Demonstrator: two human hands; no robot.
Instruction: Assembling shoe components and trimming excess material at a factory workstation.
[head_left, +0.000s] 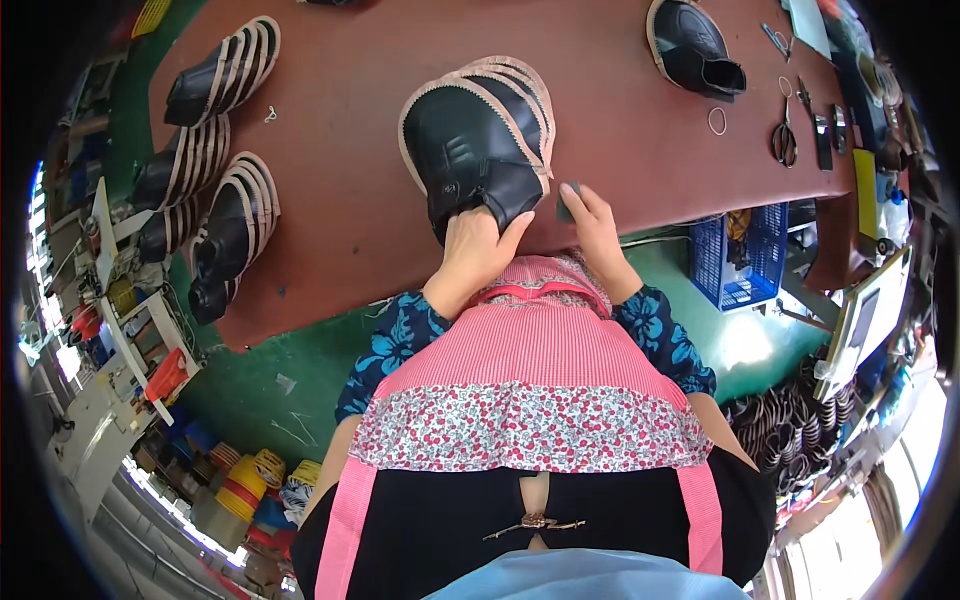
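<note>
A stack of several black leather shoe uppers (pixel 455 140) with pale pink serrated edges lies before me on the reddish-brown table (pixel 340 180). My left hand (pixel 473 250) grips the top upper at its near opening. Its fingers are tucked inside and partly hidden, while the thumb stays outside. Just right of the stack, near the table's front edge, my right hand (pixel 600 235) pinches a small dark grey flat piece (pixel 571 203) between thumb and fingers. The piece is held apart from the uppers.
More stacked uppers (pixel 240 225) line the left edge, and another upper (pixel 690 50) sits far right. Near it are a rubber band (pixel 717 121), scissors (pixel 784 140) and small black tools (pixel 823 140). A blue crate (pixel 740 255) stands below the table's right side.
</note>
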